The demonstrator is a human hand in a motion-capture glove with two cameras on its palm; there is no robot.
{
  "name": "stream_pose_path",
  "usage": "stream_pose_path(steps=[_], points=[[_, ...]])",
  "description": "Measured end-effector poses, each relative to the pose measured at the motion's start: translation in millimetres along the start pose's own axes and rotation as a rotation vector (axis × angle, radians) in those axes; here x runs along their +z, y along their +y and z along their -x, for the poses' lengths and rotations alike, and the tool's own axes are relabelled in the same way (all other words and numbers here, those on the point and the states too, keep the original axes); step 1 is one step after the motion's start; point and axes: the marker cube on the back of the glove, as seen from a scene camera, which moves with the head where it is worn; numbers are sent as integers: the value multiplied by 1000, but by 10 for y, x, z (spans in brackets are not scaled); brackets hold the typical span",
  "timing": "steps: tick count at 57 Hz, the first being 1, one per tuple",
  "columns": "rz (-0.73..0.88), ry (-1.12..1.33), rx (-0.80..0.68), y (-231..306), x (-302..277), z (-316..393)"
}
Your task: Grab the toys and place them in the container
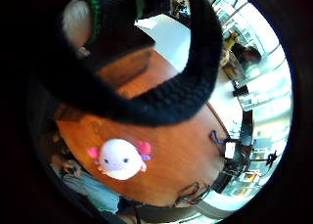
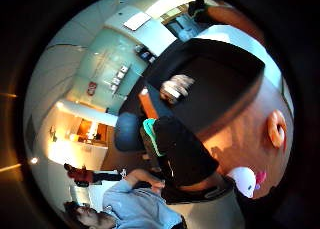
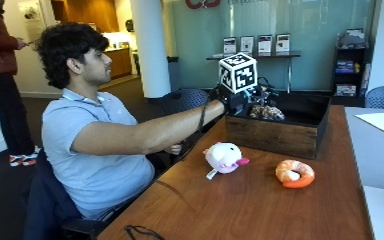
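Here, grip [image 3: 245, 102] over container [image 3: 275, 136], grasping brown toy [image 3: 266, 112], 2 toys apart.

Daylight came soft and even over the bench [image 3: 258, 200] in the outside view, with pale sheen on the wood and short, faint shadows under the toys. My palm views were ringed in black and bent hard at the edges. A strap close to the lens was blurred; windows behind it glared white.
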Motion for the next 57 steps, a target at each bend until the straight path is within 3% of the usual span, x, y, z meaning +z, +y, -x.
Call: stream_pose_path(steps=[11, 31, 41, 50, 57], points=[[92, 1, 100, 656, 207, -484], [367, 26, 6, 1449, 1299, -538], [240, 156, -36, 1441, 1562, -381], [199, 113, -18, 1442, 1575, -366], [60, 44, -56, 1412, 1538, -333]])
